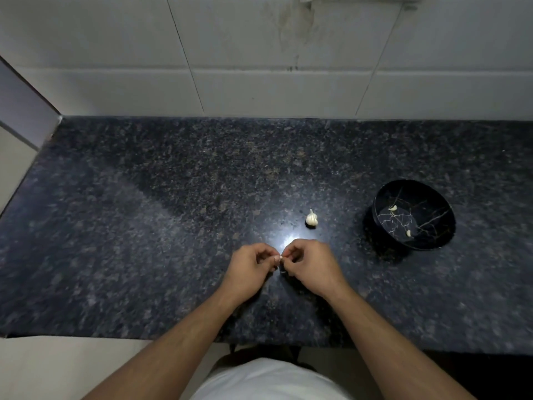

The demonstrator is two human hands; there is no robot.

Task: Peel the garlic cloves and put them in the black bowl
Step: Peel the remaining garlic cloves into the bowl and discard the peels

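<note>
Head view: a garlic clove (279, 258) is pinched between fingertips of the left hand (250, 265) and right hand (310, 265), probably so skin gets picked off. Black bowl (414, 215) is parked right, two peeled cloves (392, 208) inside; garlic bulb (311, 218) is left nearby.

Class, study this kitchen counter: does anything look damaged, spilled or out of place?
Nothing is spilled. The black bowl shows pale crack-like lines inside, though they may be a printed pattern. It sits upright holding two peeled cloves. The wall tiles carry dirty streaks near the top.
</note>
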